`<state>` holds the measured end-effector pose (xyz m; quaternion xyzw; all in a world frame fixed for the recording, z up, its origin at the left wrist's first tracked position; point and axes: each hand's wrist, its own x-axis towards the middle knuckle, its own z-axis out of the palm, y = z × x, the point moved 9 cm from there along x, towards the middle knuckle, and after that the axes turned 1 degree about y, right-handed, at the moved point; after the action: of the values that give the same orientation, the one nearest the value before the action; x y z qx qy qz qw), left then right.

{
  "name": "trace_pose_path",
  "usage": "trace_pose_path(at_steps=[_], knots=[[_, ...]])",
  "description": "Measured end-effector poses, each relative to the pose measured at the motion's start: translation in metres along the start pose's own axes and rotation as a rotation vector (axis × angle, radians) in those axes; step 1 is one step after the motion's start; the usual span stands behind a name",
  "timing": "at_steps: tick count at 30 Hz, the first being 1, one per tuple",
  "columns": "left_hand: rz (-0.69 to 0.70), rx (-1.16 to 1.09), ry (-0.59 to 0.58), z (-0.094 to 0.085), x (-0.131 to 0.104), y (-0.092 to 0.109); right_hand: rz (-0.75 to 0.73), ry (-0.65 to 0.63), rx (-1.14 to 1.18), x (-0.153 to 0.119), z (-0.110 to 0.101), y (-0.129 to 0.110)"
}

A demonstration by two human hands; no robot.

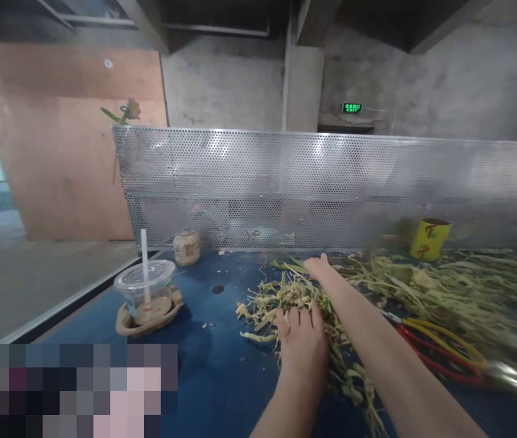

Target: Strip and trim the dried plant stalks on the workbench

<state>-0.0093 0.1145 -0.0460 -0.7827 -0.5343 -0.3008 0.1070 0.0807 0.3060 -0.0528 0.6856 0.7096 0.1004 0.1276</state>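
Seen from the head view, a pile of dried plants (288,296) lies on a blue tabletop (222,371), directly beneath the fingers of a person's left hand (303,340), which bends over its near side. The right hand (317,267) reaches farther, to the pile's far edge, its forearm crossing just right of the plants. Whether either hand grips any stems cannot be told. To the right spreads a larger heap of stalks (459,292), with looped red and yellow handles (447,333) on its near side and a yellow container (429,239) beyond. A plastic cup (149,286) with a straw sits at left in a cardboard holder (137,329).
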Motion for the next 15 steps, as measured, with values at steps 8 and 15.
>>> trace_pose_path(at_steps=[8,15], knots=[[0.006,-0.040,-0.034,-0.001,0.000,0.001,-0.130,0.097,0.051,0.007,-0.005,-0.008],[-0.003,-0.059,-0.022,-0.001,0.001,-0.001,-0.161,0.079,0.224,0.004,-0.004,-0.012]])
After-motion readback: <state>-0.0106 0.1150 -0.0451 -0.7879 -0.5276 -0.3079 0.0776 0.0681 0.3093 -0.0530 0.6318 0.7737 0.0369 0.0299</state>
